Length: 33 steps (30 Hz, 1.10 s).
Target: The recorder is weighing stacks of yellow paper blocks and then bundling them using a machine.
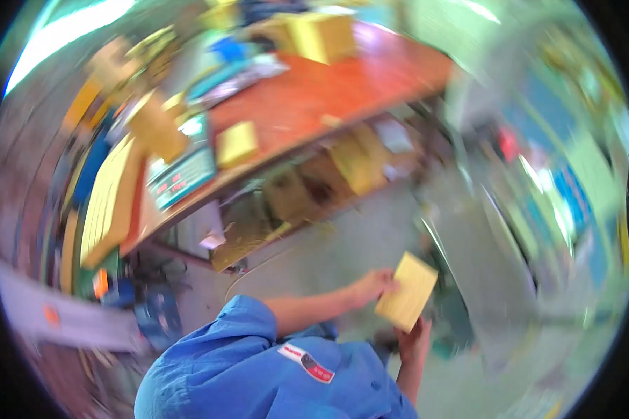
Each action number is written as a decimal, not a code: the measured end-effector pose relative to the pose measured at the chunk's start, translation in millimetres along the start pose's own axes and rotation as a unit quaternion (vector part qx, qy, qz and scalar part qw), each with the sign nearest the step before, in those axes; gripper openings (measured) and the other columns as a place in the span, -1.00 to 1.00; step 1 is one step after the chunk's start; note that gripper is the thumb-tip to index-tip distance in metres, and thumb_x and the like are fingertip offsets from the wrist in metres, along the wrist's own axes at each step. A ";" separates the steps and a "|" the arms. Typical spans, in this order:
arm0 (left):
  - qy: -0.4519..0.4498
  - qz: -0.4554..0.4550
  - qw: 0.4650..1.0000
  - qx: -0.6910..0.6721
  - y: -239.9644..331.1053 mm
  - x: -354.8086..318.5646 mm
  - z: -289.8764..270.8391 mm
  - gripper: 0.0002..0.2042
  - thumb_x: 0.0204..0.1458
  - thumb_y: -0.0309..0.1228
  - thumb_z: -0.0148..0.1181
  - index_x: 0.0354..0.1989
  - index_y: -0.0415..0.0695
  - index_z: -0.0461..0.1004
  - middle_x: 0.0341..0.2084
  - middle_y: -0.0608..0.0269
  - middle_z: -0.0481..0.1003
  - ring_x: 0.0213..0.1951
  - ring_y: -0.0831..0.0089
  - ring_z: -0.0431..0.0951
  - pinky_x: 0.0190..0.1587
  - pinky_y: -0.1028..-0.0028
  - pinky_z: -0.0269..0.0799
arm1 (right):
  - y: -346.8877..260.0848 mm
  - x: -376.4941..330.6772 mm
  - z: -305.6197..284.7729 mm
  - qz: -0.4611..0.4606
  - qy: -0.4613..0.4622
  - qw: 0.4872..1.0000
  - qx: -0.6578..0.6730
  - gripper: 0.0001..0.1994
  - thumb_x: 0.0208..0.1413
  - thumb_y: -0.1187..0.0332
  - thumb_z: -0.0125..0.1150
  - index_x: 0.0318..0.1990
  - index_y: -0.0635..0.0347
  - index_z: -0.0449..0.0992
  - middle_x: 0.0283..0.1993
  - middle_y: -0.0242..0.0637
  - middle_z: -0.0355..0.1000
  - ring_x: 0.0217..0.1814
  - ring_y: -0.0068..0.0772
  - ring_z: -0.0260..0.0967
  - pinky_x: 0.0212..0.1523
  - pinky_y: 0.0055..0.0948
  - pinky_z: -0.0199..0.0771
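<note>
In front of my body I hold a flat yellow-tan cardboard piece, tilted. My left hand pinches its left edge with closed fingers. Around its lower edge my right hand is closed, partly hidden behind the piece. Whether it is a folded carton or a single sheet, I cannot tell. Both hands are away from the red-topped table, over the grey floor.
On the table's near left part stand a scale with a lit display, a small yellow box and a brown carton. Cardboard boxes fill the shelf beneath. A blurred grey metal surface lies to my right.
</note>
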<state>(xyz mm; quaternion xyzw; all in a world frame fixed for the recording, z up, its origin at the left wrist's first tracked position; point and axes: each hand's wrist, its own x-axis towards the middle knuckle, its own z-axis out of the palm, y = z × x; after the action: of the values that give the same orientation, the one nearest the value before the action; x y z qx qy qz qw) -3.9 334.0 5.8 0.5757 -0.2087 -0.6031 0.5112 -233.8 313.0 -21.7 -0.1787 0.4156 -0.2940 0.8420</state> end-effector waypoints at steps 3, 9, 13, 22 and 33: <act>0.130 0.007 0.991 0.041 46.2 -88.6 -94.8 -0.80 0.16 -0.30 0.14 -0.18 -0.16 0.53 -0.39 0.39 0.50 -0.30 0.55 0.47 -0.25 0.46 0.41 | 17.7 14.9 144.3 -0.030 -0.155 0.978 -0.136 -0.67 0.30 0.27 -0.05 0.08 0.30 0.42 -0.02 -0.23 0.46 -0.06 -0.45 0.44 -0.08 -0.46 0.44; 0.348 0.083 0.934 0.001 105.8 -266.9 -273.5 -0.76 0.20 -0.27 0.07 -0.31 -0.21 0.53 -0.50 0.34 0.50 -0.46 0.55 0.50 -0.40 0.49 0.46 | 112.8 35.7 382.9 0.001 -0.339 0.865 -0.370 -0.84 0.17 0.47 0.10 -0.14 0.35 0.51 -0.30 -0.38 0.46 -0.34 -0.59 0.37 -0.29 -0.55 0.43; 0.459 0.168 0.871 0.038 167.5 -349.3 -351.7 -0.74 0.16 -0.27 0.16 -0.44 -0.23 0.51 -0.60 0.34 0.49 -0.57 0.61 0.47 -0.54 0.54 0.41 | 137.5 19.6 535.2 -0.076 -0.502 0.729 -0.458 -0.82 0.13 0.52 0.14 -0.13 0.36 0.52 -0.29 -0.36 0.48 -0.28 -0.58 0.40 -0.23 -0.54 0.44; 0.541 0.311 0.777 0.078 401.8 -420.5 -546.2 -0.77 0.10 -0.21 0.24 -0.46 -0.10 0.47 -0.67 0.42 0.44 -0.65 0.65 0.40 -0.59 0.63 0.25 | 156.5 23.3 874.5 -0.161 -0.648 0.676 -0.312 -0.42 0.09 0.51 0.17 0.29 0.36 0.17 -0.35 -0.30 0.47 -0.40 -0.62 0.36 -0.46 -0.59 0.32; 0.589 0.177 0.782 0.099 462.2 -399.8 -706.7 -0.76 0.11 -0.23 0.23 -0.53 -0.06 0.47 -0.69 0.41 0.43 -0.70 0.62 0.35 -0.65 0.58 0.16 | 220.5 86.8 1012.9 -0.189 -0.633 0.625 -0.416 -0.43 0.09 0.40 0.23 0.26 0.30 0.23 -0.43 -0.33 0.44 -0.49 -0.59 0.34 -0.49 -0.58 0.30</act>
<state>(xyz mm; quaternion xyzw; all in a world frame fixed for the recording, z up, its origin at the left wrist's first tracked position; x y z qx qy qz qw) 737.5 734.2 409.7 0.8193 -0.0234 -0.0220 0.5725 699.8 482.8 404.6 -0.7265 -0.1842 -0.0566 0.6596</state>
